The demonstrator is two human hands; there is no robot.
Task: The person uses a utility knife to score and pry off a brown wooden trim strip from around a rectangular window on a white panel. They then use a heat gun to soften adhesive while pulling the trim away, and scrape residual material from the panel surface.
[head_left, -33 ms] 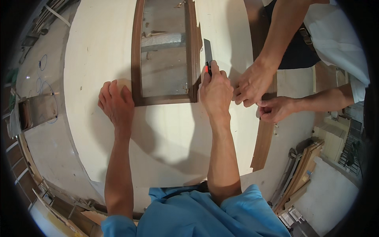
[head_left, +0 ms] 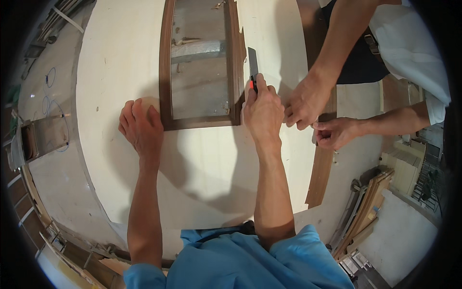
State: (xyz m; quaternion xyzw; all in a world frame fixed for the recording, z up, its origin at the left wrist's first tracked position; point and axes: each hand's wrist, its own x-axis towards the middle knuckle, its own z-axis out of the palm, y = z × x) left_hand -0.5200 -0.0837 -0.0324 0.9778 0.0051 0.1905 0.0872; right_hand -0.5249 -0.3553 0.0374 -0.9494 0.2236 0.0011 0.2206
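1. A large pale wooden board with a curved edge (head_left: 211,164) lies flat, seen from above. A rectangular opening is cut through it, lined with a dark brown wooden frame (head_left: 202,121).
2. The person's left hand (head_left: 141,127) rests palm down and released on the board, fingers spread, just beside the frame's lower left corner, holding nothing.
3. The person's right hand (head_left: 263,111) is clenched around a utility knife with an orange slider and grey blade (head_left: 252,67). The blade points away from the person, along the outer side of the frame's right rail.
4. A co-worker's two hands reach in from the right (a white sleeve shows above): the upper hand (head_left: 304,103) presses on the board just beside the knife hand, and the lower hand (head_left: 334,132) pinches the top of a thin brown veneer strip (head_left: 320,173) lying along the board's right edge.
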